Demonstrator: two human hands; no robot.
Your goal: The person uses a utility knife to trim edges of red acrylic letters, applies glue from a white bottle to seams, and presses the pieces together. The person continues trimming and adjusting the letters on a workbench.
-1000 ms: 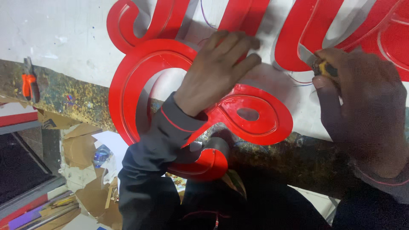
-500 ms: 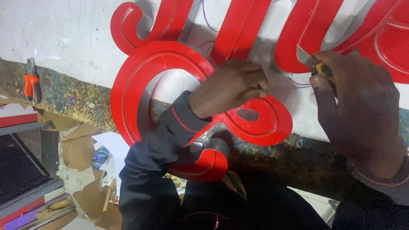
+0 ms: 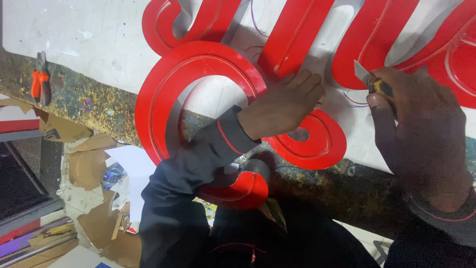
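Large red script sign letters [image 3: 198, 64] lie on a white-topped workbench [image 3: 74, 34]. My left hand [image 3: 282, 106] rests palm down on the looping red letter, fingers curled together near a straight red stroke. In my right hand [image 3: 416, 134] I grip a yellow-handled utility knife [image 3: 369, 79], its blade tip pointing up-left against the edge of a curved red letter [image 3: 367, 44]. Thin wires [image 3: 354, 101] run over the white surface between the letters. Both arms wear dark sleeves.
Orange-handled pliers [image 3: 39, 82] lie at the bench's left edge, which is worn and paint-speckled. Below the bench the floor holds cardboard scraps [image 3: 84, 164], white paper, a plastic bottle [image 3: 113, 174] and stacked panels [image 3: 29, 233] at the left.
My left hand slid down and right across the looping letter and its fingers drew together. The right hand with the knife stayed at the curved letter's edge. The view shifted slightly.
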